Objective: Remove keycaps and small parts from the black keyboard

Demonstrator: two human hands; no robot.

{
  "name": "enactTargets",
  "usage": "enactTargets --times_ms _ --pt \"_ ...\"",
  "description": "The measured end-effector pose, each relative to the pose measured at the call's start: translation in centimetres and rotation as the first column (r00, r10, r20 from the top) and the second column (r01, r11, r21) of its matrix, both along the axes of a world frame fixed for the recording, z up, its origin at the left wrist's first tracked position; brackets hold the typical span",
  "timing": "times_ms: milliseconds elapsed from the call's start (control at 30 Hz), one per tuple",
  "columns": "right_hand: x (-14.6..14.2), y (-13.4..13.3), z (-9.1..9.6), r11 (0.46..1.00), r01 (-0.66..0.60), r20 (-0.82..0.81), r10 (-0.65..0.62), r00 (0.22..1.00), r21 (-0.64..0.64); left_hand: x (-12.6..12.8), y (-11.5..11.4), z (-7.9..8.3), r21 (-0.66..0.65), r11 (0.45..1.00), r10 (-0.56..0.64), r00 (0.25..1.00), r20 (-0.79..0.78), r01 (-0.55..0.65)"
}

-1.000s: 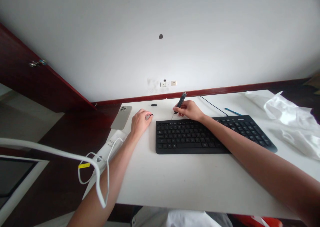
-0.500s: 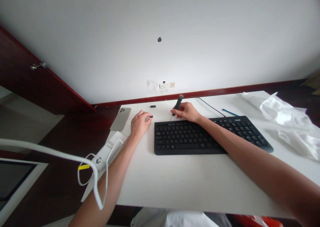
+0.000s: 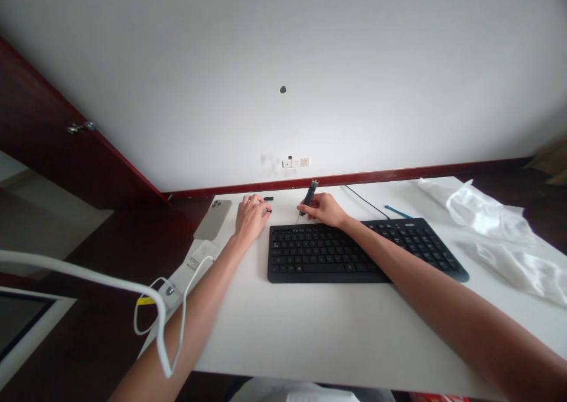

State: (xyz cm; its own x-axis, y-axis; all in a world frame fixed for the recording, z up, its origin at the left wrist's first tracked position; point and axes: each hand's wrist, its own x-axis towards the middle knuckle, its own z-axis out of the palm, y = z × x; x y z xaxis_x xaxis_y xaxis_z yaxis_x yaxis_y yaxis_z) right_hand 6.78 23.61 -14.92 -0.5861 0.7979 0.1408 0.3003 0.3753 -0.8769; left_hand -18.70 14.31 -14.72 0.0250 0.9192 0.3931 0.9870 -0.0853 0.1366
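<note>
Between the fingers of my right hand (image 3: 326, 209) is a black pen-like tool (image 3: 309, 196), closed in a pinch. It leans, with a thin pale tip pointing down near the back edge of the black keyboard (image 3: 325, 259). My right forearm crosses over the keys. My left hand (image 3: 251, 218) rests low over the white table, left of the keyboard, its fingers bent together around a small dark piece (image 3: 267, 212) that is mostly hidden. Just beyond those fingertips lies another small black piece (image 3: 268, 199).
A phone (image 3: 213, 219) lies face down at the table's left edge, beside a white power strip (image 3: 188, 275) with a white cable (image 3: 88, 270). Behind the keyboard are its black cord (image 3: 367, 201) and a blue stick (image 3: 397, 212). Crumpled white plastic (image 3: 496, 213) covers the right side.
The view has shifted slightly, so the table sits lower in the picture. My left fingers have come closer to the loose black piece. My right hand keeps its pinch on the tool.
</note>
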Motion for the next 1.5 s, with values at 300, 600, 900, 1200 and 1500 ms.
enactTargets --times_ms 300,600,900,1200,1500 --pt "0.0 0.2 -0.3 1.000 -0.008 -0.003 0.008 1.000 -0.001 1.9 3.9 0.2 0.032 0.997 -0.064 0.998 -0.022 0.065" --pt "0.1 0.1 -0.1 1.000 0.001 0.013 -0.001 1.000 0.002 1.6 5.6 -0.1 0.054 0.998 -0.038 0.998 -0.041 0.040" --pt "0.0 0.3 -0.4 1.000 0.014 0.020 -0.015 1.000 0.010 1.3 5.5 -0.5 0.060 0.998 0.006 0.999 -0.052 -0.003" --pt "0.0 0.1 0.2 1.000 0.013 0.037 -0.014 0.999 0.010 1.3 5.4 -0.4 0.063 0.998 0.016 0.997 -0.070 -0.011" --pt "0.1 0.2 0.0 1.000 0.003 0.026 -0.003 1.000 0.008 1.4 5.3 -0.5 0.075 0.997 0.004 0.998 -0.067 0.001"
